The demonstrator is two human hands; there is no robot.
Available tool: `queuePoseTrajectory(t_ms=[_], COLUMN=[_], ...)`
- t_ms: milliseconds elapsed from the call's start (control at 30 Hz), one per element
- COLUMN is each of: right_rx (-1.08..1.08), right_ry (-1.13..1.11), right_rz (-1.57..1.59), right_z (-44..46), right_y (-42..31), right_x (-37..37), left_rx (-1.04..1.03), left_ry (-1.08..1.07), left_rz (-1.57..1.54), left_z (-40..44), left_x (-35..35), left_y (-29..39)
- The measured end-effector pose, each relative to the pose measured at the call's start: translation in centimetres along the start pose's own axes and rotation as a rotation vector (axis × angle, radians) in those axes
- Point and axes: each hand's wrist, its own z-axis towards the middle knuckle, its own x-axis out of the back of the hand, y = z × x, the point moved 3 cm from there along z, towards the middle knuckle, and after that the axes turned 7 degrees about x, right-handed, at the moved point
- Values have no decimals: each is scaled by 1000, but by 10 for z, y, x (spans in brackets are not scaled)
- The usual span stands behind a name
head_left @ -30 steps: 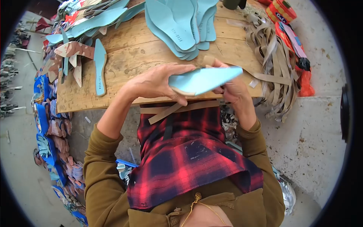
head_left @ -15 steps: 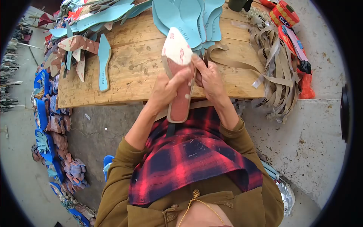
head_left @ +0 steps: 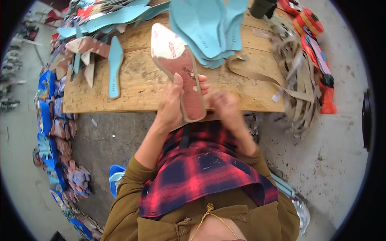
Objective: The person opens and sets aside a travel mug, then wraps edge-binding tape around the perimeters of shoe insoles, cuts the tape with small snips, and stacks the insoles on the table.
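An insole (head_left: pixel 189 86), its reddish-brown and white printed side showing, is upright over the table's front edge. My left hand (head_left: pixel 173 102) grips it from the left, thumb across its face and fingertips showing at its right edge. Just right of the insole is my right hand (head_left: pixel 227 106), blurred by motion, so its fingers are unclear. A loose tan strip (head_left: pixel 257 75) curls over the table to the right. Behind the insole lies a stack of light blue insoles (head_left: pixel 205 30). One more blue insole (head_left: pixel 115 66) lies alone at the left.
A wooden table (head_left: pixel 140 94) spans the front. Cut pieces and insoles (head_left: pixel 108 18) pile at its back left. A bundle of tan strips (head_left: pixel 299 80) hangs over the right edge, near a red container (head_left: pixel 308 23). Blue trays (head_left: pixel 45 112) with shoe parts line the floor at left.
The insole has turned from its blue side to its printed side and stands more upright in my left hand. My right hand has come off it. The loose strip now lies on the table.
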Motion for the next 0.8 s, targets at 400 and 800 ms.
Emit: queuePoseTrajectory(t_ms=[400, 800], right_rx=[-112, 266], right_ry=[167, 521], right_rz=[-932, 43], right_z=[132, 70], right_y=[63, -81], right_x=[161, 119], left_rx=[-181, -573], left_ry=[1017, 524], left_rz=[1749, 1433], left_z=[26, 158], left_x=[233, 71], left_y=[113, 114])
